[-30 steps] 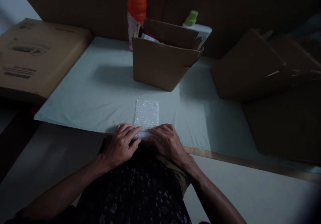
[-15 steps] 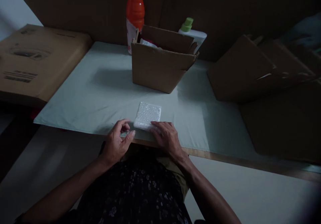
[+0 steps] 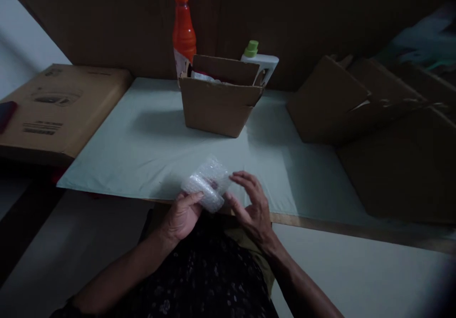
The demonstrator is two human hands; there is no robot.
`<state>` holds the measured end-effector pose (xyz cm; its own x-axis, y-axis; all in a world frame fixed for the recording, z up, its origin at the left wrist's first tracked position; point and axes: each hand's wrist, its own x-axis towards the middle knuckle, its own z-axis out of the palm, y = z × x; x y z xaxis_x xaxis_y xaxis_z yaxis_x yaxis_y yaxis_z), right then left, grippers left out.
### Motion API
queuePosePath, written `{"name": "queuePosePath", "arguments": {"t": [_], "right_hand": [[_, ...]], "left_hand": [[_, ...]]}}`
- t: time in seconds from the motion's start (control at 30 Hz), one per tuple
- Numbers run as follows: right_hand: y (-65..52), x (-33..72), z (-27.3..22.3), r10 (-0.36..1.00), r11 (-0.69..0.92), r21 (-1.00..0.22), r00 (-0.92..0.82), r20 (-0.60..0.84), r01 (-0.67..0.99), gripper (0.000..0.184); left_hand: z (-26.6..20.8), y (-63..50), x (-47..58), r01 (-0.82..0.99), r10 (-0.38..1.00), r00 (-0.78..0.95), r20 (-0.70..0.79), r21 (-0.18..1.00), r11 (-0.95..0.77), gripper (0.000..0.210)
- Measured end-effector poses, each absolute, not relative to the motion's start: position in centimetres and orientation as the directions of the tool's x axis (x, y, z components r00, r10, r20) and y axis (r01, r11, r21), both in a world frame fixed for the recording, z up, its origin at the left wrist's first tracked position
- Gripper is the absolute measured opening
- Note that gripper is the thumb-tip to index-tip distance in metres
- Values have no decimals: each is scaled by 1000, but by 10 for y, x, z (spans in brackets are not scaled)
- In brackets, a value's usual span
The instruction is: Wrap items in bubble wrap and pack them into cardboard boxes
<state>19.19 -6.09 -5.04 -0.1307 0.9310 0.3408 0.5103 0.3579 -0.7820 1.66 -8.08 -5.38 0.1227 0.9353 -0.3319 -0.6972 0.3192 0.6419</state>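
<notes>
A piece of clear bubble wrap (image 3: 208, 180), partly folded or rolled over, is at the front edge of the cloth-covered table (image 3: 149, 161). My left hand (image 3: 183, 213) grips its near left side, thumb on top and fingers underneath. A small dark reddish patch shows within the folds; what it is I cannot tell. To the right, my right hand (image 3: 252, 204) has its fingers apart, the fingertips close beside the wrap's right edge. Whether they touch it is unclear.
Behind the wrap stands an open cardboard box (image 3: 217, 107) with items inside. An orange bottle (image 3: 184, 33) and a white bottle with a green cap (image 3: 261, 61) are behind it. A flat carton (image 3: 53, 109) lies left; larger open cartons (image 3: 331, 99) stand right.
My left hand has gone from empty to gripping the bubble wrap, which has turned and partly opened or lifted. My right hand has come off it and spread. The view has shifted slightly.
</notes>
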Motion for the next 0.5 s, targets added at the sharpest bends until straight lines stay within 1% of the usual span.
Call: {"name": "queuePosePath", "arguments": {"t": [0.07, 0.1, 0.13, 0.17, 0.2, 0.27, 0.33, 0.4, 0.43, 0.5], "right_hand": [[-49, 203, -52, 952, 303, -839, -112, 283, 453, 44], [-44, 205, -54, 961, 276, -870, -140, 239, 409, 44], [-40, 205, -56, 962, 263, -891, -175, 211, 370, 38], [-39, 203, -58, 955, 275, -898, -203, 214, 344, 29], [-40, 198, -60, 943, 314, -886, -218, 251, 340, 21], [-46, 185, -64, 890, 454, -800, -233, 391, 392, 12], [-55, 170, -68, 813, 579, -666, -272, 514, 471, 15], [-62, 159, -73, 775, 623, -576, -318, 546, 530, 26], [-63, 156, -76, 777, 619, -562, -323, 541, 549, 33], [-61, 156, -80, 800, 589, -587, -296, 521, 556, 41]], "left_hand": [[-53, -83, 17, -664, 930, 124, -345, 668, 336, 47], [-53, -84, 17, -647, 926, 115, -361, 680, 345, 47], [-54, -85, 18, -630, 922, 92, -376, 695, 346, 47], [-56, -85, 19, -610, 921, 55, -386, 717, 336, 46], [-58, -85, 20, -586, 923, 1, -386, 747, 313, 45], [-63, -82, 23, -523, 930, -119, -347, 818, 239, 42], [-66, -78, 27, -466, 931, -213, -297, 868, 170, 41], [-65, -77, 32, -458, 934, -243, -262, 880, 127, 43], [-64, -78, 34, -467, 944, -227, -240, 877, 111, 44], [-59, -83, 36, -469, 976, -129, -177, 878, 97, 51]]}}
